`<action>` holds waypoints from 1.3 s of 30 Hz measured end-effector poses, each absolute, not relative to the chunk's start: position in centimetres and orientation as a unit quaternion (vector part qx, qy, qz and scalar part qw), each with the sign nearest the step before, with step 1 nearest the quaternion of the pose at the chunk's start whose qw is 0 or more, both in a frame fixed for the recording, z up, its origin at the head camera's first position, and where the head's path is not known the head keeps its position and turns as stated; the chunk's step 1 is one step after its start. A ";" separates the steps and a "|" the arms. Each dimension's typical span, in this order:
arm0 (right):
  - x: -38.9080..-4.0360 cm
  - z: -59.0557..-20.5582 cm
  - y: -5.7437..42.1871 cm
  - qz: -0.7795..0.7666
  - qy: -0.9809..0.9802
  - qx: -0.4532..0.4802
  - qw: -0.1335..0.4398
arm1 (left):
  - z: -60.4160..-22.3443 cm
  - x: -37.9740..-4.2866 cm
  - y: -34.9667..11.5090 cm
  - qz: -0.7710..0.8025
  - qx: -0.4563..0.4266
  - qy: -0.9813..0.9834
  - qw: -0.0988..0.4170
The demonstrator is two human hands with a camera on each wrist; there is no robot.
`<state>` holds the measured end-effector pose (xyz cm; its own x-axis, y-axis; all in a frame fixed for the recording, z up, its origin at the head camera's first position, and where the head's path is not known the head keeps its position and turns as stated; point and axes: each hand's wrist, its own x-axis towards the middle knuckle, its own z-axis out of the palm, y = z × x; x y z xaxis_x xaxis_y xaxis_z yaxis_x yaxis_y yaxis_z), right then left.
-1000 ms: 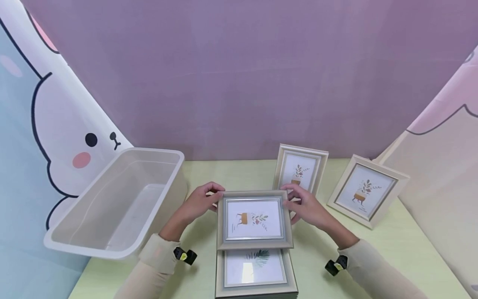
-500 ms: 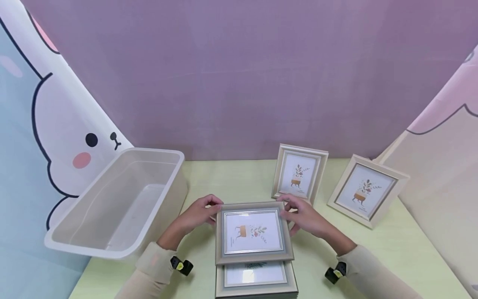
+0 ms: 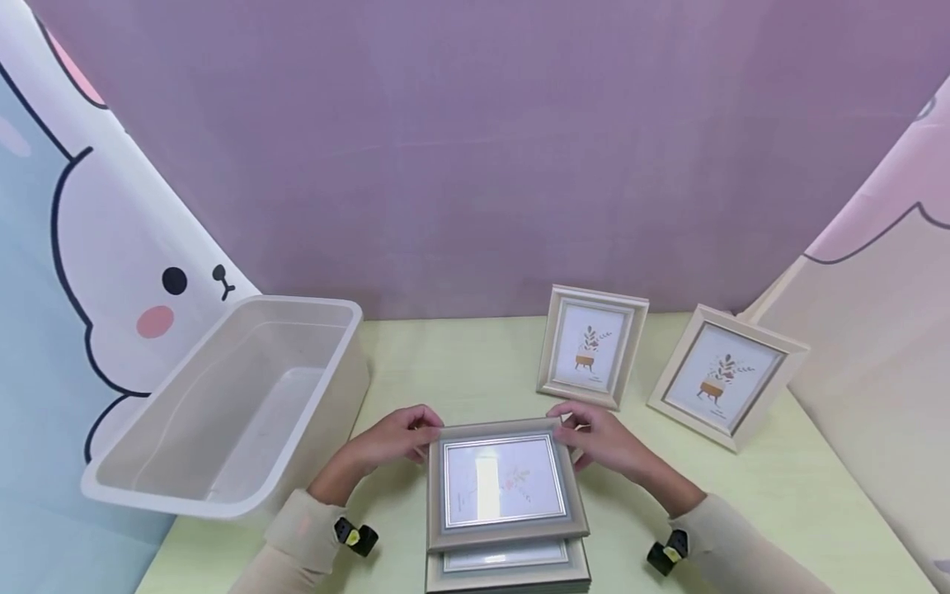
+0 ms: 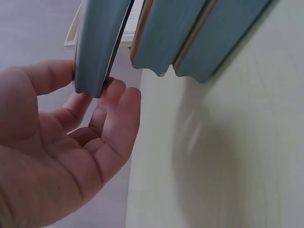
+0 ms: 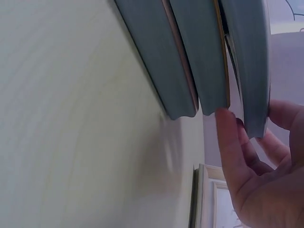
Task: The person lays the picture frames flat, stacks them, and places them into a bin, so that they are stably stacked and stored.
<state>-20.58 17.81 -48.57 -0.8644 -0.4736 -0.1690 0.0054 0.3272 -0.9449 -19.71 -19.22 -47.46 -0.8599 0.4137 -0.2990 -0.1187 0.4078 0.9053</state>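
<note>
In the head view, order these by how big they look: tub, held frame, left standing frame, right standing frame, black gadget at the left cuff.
1. Tub
2. Held frame
3. Left standing frame and right standing frame: unsure, fairly close and turned differently
4. Black gadget

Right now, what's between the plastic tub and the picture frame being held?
The left hand, which pinches the frame, plus its sleeve, black wrist camera and pale tabletop, in the head view.

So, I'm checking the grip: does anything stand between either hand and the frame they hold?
Nothing visible does: the left hand and right hand pinch the top frame directly near its far corners.
</note>
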 end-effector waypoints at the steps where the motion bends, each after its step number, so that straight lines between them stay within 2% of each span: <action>1: -20.5 -48.6 17.8 -0.558 0.788 -0.146 0.215 | -47.5 -19.7 -19.2 0.533 0.095 0.802 0.250; 8: -20.3 -48.7 18.0 -0.547 0.791 -0.148 0.230 | -47.7 -19.4 -19.2 0.513 0.106 0.811 0.260; 39: -19.7 -48.7 17.9 -0.514 0.811 -0.172 0.221 | -46.8 -18.7 -20.1 0.466 0.165 0.826 0.271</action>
<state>-19.73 17.88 -48.66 -0.8431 -0.5058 -0.1826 -0.0506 0.4127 -0.9095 -18.67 -20.07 -46.84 -0.7982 0.5258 -0.2940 0.0197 0.5105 0.8596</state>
